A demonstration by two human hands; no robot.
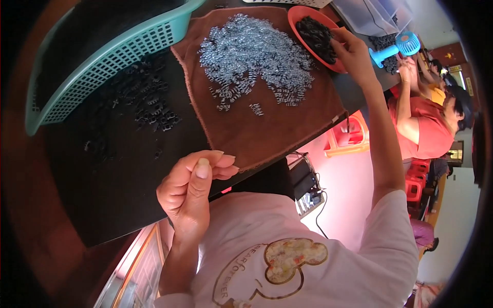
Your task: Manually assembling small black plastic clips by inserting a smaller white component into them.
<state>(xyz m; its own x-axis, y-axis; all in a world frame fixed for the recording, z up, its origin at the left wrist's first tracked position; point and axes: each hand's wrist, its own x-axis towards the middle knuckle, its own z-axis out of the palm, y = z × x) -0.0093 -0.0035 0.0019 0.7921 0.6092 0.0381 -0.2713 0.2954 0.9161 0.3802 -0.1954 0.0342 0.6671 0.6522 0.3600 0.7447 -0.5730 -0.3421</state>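
My left hand (197, 185) is raised in front of my chest near the table edge, thumb pressed against its curled fingers; whatever lies inside them, if anything, is hidden. At the far right, my right hand (354, 57) reaches over the rim of a red plastic dish (293, 18). Its bent fingers touch the small black plastic parts (316, 38) heaped in there, and I cannot make out what the fingertips pinch. A large pile of small silvery coil springs (251, 56) lies on a brown cloth (277, 133) between the hands and the dish.
A green slotted basket (118, 57) stands at the left, with more loose black parts (154, 110) scattered on the dark table (118, 195). Beyond the dish are a clear plastic bin (372, 15) and a blue handheld fan (395, 49). Other people sit at the right near red stools (418, 182).
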